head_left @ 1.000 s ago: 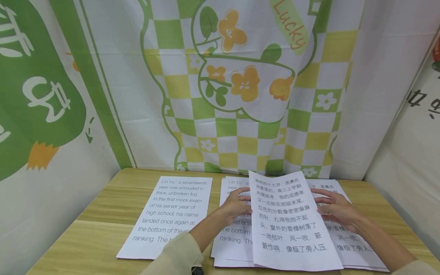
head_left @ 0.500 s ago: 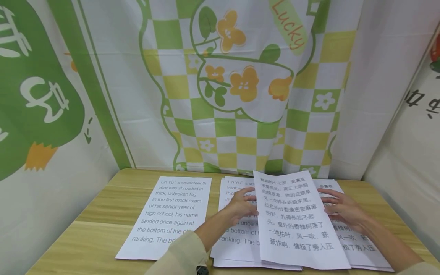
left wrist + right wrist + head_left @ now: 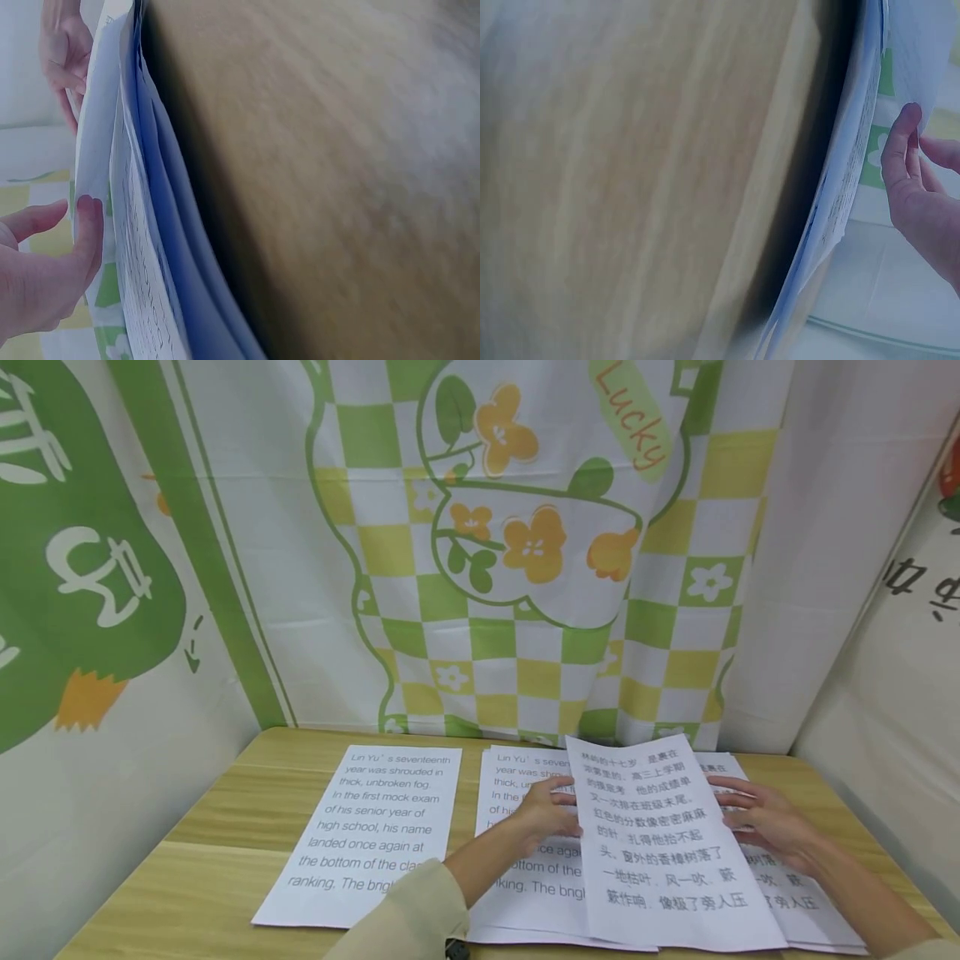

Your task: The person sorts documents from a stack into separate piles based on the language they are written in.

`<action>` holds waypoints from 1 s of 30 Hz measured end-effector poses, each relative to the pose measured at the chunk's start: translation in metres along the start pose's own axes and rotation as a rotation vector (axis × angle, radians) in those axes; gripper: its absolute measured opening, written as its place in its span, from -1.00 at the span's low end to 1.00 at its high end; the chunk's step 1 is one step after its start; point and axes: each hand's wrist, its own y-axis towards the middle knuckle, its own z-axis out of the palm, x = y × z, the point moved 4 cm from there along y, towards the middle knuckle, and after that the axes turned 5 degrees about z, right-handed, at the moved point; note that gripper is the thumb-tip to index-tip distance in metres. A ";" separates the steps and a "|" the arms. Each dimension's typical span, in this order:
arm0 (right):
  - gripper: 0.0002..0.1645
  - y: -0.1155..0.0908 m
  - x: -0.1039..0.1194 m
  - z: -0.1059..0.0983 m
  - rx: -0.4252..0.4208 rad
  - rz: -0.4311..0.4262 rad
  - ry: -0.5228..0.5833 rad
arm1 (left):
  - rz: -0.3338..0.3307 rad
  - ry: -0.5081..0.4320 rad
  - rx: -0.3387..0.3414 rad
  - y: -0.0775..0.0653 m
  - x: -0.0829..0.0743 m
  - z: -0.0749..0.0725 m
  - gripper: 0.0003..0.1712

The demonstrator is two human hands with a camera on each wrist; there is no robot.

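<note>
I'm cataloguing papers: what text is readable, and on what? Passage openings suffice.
Left sheet: "Lin Yu's seventeenth"
Middle sheet, partly covered: "Lin Yu's seven"
Held sheet: "林屿的十七岁 是裹在"
Right sheet, mostly covered, ends: "旁人压"
Curtain: "Lucky"
Side hangings: lettering skewed or cut off; unclear.
Wrist views: print too blurred.

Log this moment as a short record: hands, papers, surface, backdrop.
Left hand: holds the left edge of the raised sheet
Right hand: holds its right edge
Raised sheet text: Chinese
Left: lone English sheet, flat
Middle: English-text stack, partly hidden
Right: Chinese-text sheets, partly hidden
Surface: wood-grain table
Backdrop: checked, floral curtain reading "Lucky"
</note>
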 end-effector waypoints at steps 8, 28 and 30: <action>-0.17 -0.002 -0.005 -0.011 -0.006 0.002 0.013 | -0.009 -0.048 0.038 0.000 -0.003 0.014 -0.07; -0.15 -0.005 -0.017 -0.038 -0.098 0.035 -0.024 | -0.029 -0.033 -0.072 0.004 -0.012 0.042 -0.26; -0.17 -0.005 -0.018 -0.040 -0.094 0.024 0.000 | -0.024 -0.058 -0.065 0.004 -0.012 0.045 -0.25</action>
